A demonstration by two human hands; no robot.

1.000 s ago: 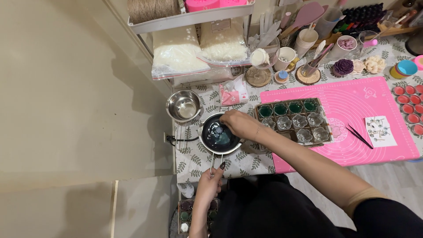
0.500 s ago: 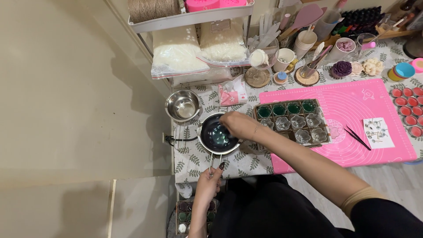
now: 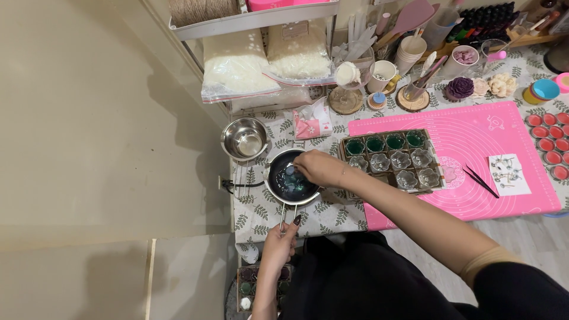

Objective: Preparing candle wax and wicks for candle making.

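Near the table's left edge sits my pot (image 3: pixel 288 182) of dark teal liquid; right hand (image 3: pixel 320 168) hangs over it, fingers pinched, on what I can't tell. Left hand (image 3: pixel 280 242) grips the pot's handle (image 3: pixel 285 214). Steel bowl (image 3: pixel 245 139) just behind, mould tray (image 3: pixel 391 160) right, on pink mat (image 3: pixel 498 142).

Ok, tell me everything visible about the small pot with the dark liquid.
The small metal pot is round and shiny, holding dark teal liquid. It sits upright on the leaf-patterned tablecloth, beside a tray of moulds. Its thin handle points toward the person; the left hand grips it. The right hand reaches over its rim.
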